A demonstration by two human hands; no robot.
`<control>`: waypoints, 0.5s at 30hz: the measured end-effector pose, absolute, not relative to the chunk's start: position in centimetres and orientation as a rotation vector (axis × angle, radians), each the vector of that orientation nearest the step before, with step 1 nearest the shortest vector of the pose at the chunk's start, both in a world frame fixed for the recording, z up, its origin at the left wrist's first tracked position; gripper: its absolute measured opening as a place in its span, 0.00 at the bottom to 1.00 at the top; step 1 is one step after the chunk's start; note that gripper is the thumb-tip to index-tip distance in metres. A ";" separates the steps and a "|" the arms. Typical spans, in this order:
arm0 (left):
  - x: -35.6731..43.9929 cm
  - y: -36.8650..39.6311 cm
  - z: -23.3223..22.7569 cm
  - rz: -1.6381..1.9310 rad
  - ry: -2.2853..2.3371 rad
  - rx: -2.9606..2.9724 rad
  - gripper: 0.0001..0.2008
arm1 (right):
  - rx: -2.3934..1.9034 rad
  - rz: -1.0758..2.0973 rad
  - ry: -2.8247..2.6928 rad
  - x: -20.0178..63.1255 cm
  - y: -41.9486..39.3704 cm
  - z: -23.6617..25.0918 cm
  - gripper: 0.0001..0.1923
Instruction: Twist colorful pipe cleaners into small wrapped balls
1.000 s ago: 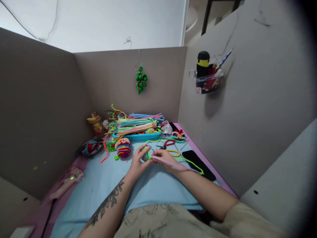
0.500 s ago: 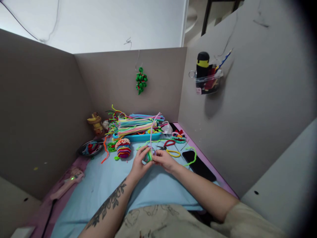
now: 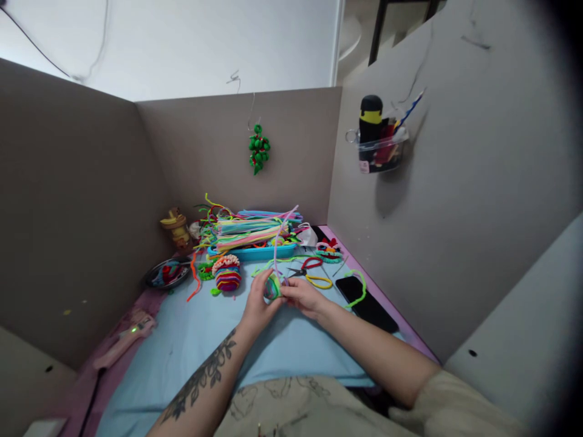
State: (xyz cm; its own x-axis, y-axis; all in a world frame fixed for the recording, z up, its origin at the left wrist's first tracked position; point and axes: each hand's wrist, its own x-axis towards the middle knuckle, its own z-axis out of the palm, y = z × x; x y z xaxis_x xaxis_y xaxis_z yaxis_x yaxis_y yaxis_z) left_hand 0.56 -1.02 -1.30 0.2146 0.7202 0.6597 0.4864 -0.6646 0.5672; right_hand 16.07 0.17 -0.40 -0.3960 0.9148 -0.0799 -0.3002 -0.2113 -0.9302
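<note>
At nine o'clock from my hands I see a pink tool [image 3: 125,337] lying on the purple edge of the table, and further up a dark dish [image 3: 166,273] with a small yellow figure [image 3: 177,226] behind it. A striped woolly ball [image 3: 226,273] of red, yellow and purple sits at eleven o'clock from my left hand, well clear of it.

My left hand [image 3: 257,305] is curled round a small green coil [image 3: 272,286], thumb and fingers closed on it from the left. The coil sits just above the blue mat [image 3: 191,346], near the middle of the table. My right hand [image 3: 304,297] meets it from the right, fingertips pinched on a lilac pipe cleaner [image 3: 279,243] whose free end rises toward twelve o'clock, up past the blue tray [image 3: 255,250] heaped with coloured pipe cleaners.

Red-handled scissors [image 3: 305,267] lie at one o'clock from my right hand, a yellow loop [image 3: 320,281] beside them. A black phone [image 3: 371,303] lies at three o'clock, with a green pipe cleaner [image 3: 359,288] curling over it. On the right wall hangs a clear cup [image 3: 381,149] holding a black and yellow bottle.
</note>
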 end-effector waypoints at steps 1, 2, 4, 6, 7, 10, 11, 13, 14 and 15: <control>0.6 -1.0 -1.4 1.440 1.147 2.254 0.32 | -0.844 1.753 -1.135 16.1 0.2 -0.5 0.16; 0.6 -1.0 -1.4 1.448 1.152 2.257 0.32 | -0.852 1.765 -1.134 16.1 0.2 -0.5 0.17; 0.6 -1.0 -1.6 1.444 1.174 2.264 0.32 | -0.883 1.786 -1.132 16.2 0.1 -0.5 0.18; 0.6 -1.1 -1.6 1.433 1.217 2.276 0.32 | -0.913 1.800 -1.127 16.2 0.0 -0.5 0.19; 0.6 -1.2 -1.6 1.432 1.244 2.283 0.32 | -0.924 1.801 -1.122 16.2 -0.1 -0.5 0.20; 0.7 -1.4 -1.5 1.446 1.307 2.295 0.32 | -0.935 1.783 -1.099 16.1 -0.2 -0.4 0.21; 0.7 -1.5 -1.5 1.450 1.309 2.297 0.31 | -0.938 1.767 -1.098 16.0 -0.2 -0.4 0.21; 0.7 -1.4 -1.5 1.449 1.281 2.297 0.32 | -0.936 1.701 -1.150 16.0 0.0 -0.5 0.19; 0.7 -1.2 -1.6 1.447 1.263 2.285 0.33 | -0.939 1.652 -1.201 16.0 0.0 -0.6 0.19; 0.6 -1.1 -1.7 1.446 1.252 2.258 0.34 | -0.953 1.595 -1.258 16.0 0.1 -0.6 0.18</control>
